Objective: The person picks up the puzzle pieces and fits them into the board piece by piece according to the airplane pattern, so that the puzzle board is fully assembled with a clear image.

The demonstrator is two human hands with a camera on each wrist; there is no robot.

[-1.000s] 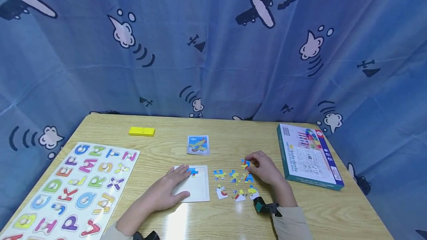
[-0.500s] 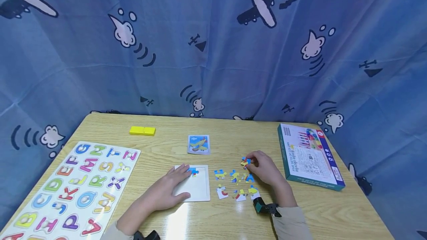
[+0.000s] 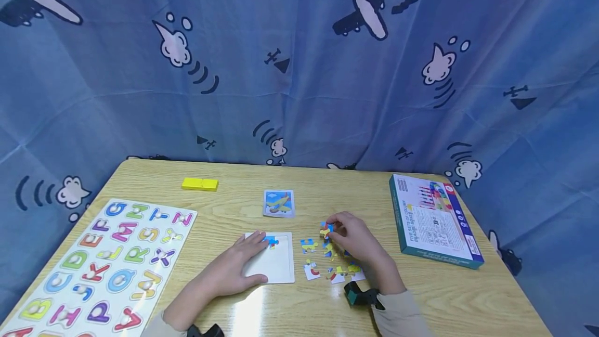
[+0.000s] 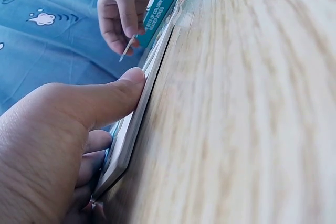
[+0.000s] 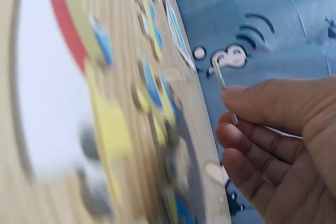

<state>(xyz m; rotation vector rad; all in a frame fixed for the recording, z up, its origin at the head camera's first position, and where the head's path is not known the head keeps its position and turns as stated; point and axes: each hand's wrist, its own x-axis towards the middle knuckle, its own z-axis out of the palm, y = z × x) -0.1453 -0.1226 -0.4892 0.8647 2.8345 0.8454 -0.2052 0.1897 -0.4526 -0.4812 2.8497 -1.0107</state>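
Observation:
My left hand [image 3: 230, 270] rests over the left side of a white puzzle tray [image 3: 277, 270], its fingers extended. In the left wrist view the thumb [image 4: 123, 95] lies on the tray's edge. One blue jigsaw piece [image 3: 273, 242] sits at the tray's top, partly covered by fingertips. Between thumb and fingers, my right hand [image 3: 357, 241] pinches a blue, red and yellow puzzle piece [image 3: 325, 230], held above the table; the right wrist view shows this puzzle piece [image 5: 220, 74] edge-on. Loose puzzle pieces [image 3: 309, 245] lie right of the tray, some hidden under my right hand.
A small airplane picture card [image 3: 278, 203] lies behind the tray. An alphabet board [image 3: 105, 269] covers the left side, with a yellow box [image 3: 199, 184] at the back. A boxed game [image 3: 435, 220] lies at right. A blue curtain [image 3: 299, 66] hangs behind the table.
My right hand has lifted its puzzle piece from the back right of the loose pieces and moved left, over the others. My left hand has stayed on the tray.

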